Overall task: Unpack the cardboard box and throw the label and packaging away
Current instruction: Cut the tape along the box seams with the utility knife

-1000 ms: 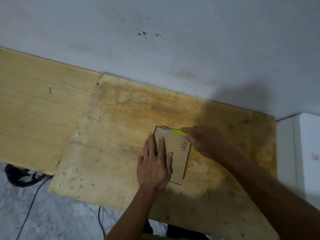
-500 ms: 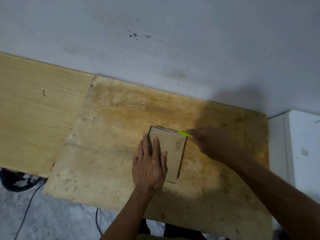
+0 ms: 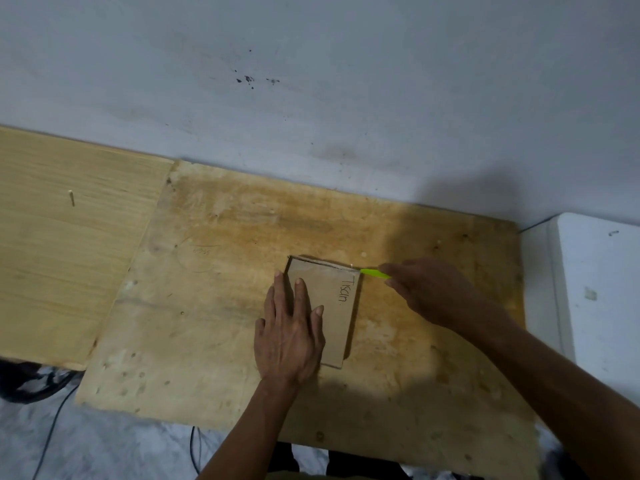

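The left hand is laid flat, fingers straight and slightly spread, on the left half of the cardboard box, which is pressed down against the counter. Nothing is gripped by it; its fingertips reach almost to the box's far edge. The right hand is held just beyond the box's far right corner, its fingers curled round a bright green tool, of which only the pointed tip is seen. That tip is set at the box's far right corner, at the end of the dark seam along the far edge. Handwritten black letters are seen on the box's right side. The box lies flat near the middle of the worn plywood counter. A paler wooden board adjoins the counter on the left, a white block on the right, and a grey wall behind.
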`<state>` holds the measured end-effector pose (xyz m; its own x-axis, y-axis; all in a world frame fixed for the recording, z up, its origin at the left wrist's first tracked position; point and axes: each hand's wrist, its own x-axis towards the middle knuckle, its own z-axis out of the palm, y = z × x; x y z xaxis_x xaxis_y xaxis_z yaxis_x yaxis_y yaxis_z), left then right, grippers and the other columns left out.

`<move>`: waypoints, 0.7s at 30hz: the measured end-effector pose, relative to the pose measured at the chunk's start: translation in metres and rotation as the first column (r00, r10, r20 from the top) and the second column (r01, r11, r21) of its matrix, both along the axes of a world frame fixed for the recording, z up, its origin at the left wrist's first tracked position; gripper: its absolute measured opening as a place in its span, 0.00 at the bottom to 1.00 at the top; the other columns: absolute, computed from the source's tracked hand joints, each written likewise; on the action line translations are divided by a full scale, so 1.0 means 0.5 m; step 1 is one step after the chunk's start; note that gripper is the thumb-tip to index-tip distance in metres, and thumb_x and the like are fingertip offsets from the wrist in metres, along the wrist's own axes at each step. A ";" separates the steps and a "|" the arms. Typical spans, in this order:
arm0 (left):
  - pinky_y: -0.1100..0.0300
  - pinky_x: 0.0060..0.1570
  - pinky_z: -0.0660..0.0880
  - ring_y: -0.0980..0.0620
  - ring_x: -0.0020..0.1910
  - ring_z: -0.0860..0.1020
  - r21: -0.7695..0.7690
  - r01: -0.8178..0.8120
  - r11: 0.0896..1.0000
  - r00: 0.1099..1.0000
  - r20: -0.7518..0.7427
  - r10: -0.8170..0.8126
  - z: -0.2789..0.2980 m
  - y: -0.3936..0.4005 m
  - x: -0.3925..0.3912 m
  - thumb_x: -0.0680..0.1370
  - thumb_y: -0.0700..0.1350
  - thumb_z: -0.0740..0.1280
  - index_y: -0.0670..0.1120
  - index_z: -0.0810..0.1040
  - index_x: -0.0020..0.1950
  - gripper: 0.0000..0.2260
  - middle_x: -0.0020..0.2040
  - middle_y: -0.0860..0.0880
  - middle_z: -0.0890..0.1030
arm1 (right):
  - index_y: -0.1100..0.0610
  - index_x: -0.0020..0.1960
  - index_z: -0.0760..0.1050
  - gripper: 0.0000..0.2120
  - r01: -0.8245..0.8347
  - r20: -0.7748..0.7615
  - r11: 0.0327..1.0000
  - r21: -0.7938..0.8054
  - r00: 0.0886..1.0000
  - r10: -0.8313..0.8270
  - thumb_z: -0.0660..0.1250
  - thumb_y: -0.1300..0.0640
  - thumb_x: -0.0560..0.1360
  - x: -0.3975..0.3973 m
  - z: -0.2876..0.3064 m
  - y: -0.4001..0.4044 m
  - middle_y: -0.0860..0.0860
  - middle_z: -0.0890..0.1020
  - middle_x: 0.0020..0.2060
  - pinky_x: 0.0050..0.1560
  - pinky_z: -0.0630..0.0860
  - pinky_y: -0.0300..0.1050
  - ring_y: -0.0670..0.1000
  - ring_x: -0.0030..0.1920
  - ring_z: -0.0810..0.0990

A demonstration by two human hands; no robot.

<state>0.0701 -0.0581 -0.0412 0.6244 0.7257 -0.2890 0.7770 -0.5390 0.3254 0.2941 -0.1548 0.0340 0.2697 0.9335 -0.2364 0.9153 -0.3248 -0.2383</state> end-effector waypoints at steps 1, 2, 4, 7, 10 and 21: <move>0.42 0.65 0.70 0.43 0.79 0.54 0.001 -0.001 1.000 1.000 0.000 0.001 0.000 0.000 0.001 0.82 0.62 0.47 0.51 0.53 0.81 0.29 0.82 0.45 0.46 | 0.50 0.68 0.72 0.16 0.002 0.012 1.000 -0.006 1.000 -0.002 0.58 0.51 0.81 0.001 -0.002 -0.001 0.52 0.82 0.48 0.37 0.67 0.42 0.52 0.40 0.78; 0.42 0.65 0.71 0.42 0.79 0.54 0.002 0.000 1.000 1.000 0.001 0.000 0.000 0.000 0.001 0.82 0.62 0.46 0.51 0.53 0.81 0.29 0.82 0.45 0.46 | 0.50 0.68 0.71 0.16 0.005 0.016 1.000 -0.009 1.000 -0.005 0.58 0.51 0.82 0.001 -0.003 -0.002 0.52 0.82 0.48 0.38 0.67 0.42 0.52 0.40 0.77; 0.41 0.65 0.71 0.42 0.79 0.54 0.002 0.004 1.000 1.000 0.000 -0.004 0.000 0.000 0.001 0.82 0.62 0.46 0.51 0.53 0.81 0.29 0.82 0.45 0.46 | 0.51 0.68 0.71 0.16 0.023 -0.002 1.000 -0.003 1.000 -0.023 0.58 0.51 0.81 0.000 -0.006 -0.001 0.52 0.83 0.49 0.38 0.67 0.42 0.51 0.41 0.76; 0.41 0.65 0.71 0.42 0.79 0.55 0.001 0.002 1.000 1.000 0.004 -0.002 -0.001 0.000 -0.001 0.82 0.62 0.46 0.51 0.53 0.81 0.30 0.82 0.45 0.46 | 0.50 0.68 0.72 0.16 0.046 -0.010 0.999 -0.030 0.999 -0.046 0.59 0.51 0.81 0.001 -0.011 -0.008 0.52 0.83 0.49 0.38 0.67 0.42 0.51 0.41 0.78; 0.41 0.65 0.71 0.42 0.78 0.55 0.005 0.001 1.000 1.000 0.007 -0.001 -0.002 0.000 0.000 0.82 0.62 0.47 0.50 0.53 0.81 0.30 0.82 0.44 0.47 | 0.51 0.67 0.74 0.16 0.102 -0.074 0.994 -0.024 0.992 -0.104 0.62 0.52 0.80 0.008 -0.020 -0.028 0.53 0.84 0.48 0.38 0.69 0.43 0.50 0.39 0.77; 0.36 0.66 0.69 0.42 0.79 0.53 -0.094 -0.022 0.995 0.998 0.064 0.028 0.006 0.002 -0.003 0.81 0.64 0.49 0.53 0.51 0.79 0.29 0.82 0.48 0.46 | 0.52 0.52 0.78 0.12 0.883 -0.608 0.460 -0.094 0.315 -0.728 0.71 0.46 0.74 -0.154 -0.065 -0.048 0.51 0.83 0.41 0.33 0.72 0.42 0.51 0.40 0.81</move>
<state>0.0685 -0.0573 -0.0384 0.6258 0.7132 -0.3157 0.7655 -0.4842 0.4237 0.2170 -0.1790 0.0016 0.8267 0.3533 -0.4379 -0.0813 -0.6952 -0.7142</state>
